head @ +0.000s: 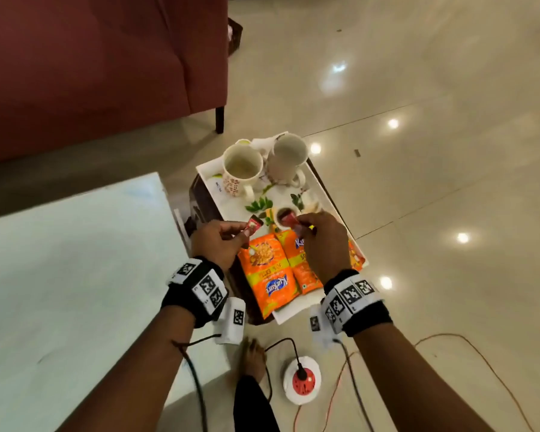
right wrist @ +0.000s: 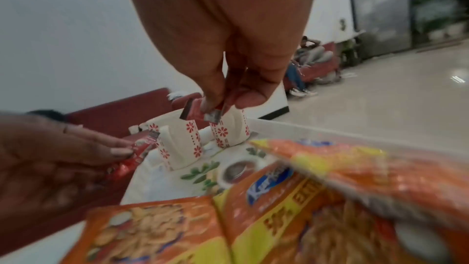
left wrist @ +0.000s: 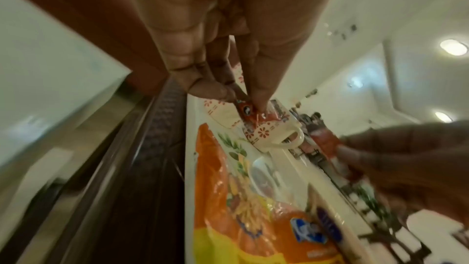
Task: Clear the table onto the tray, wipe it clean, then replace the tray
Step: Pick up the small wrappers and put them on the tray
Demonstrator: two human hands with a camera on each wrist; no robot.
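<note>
Red foil sachets (head: pixel 254 225) (head: pixel 289 218) are pinched, one per hand, by left hand (head: pixel 219 241) and right hand (head: pixel 320 241) fingertips above white floral tray (head: pixel 321 188), near small sauce cup (head: pixel 283 217).

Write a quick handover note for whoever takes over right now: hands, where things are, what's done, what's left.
Left hand: pinches a red sachet above the tray.
Right hand: pinches another red sachet, over the small bowl.
Tray sits on a dark stand beside the table; it holds two mugs, the bowl and orange snack packets.
Done: visible table top cleared.
Left: drop both sachets on the tray, wipe the table, replace the tray.
</note>
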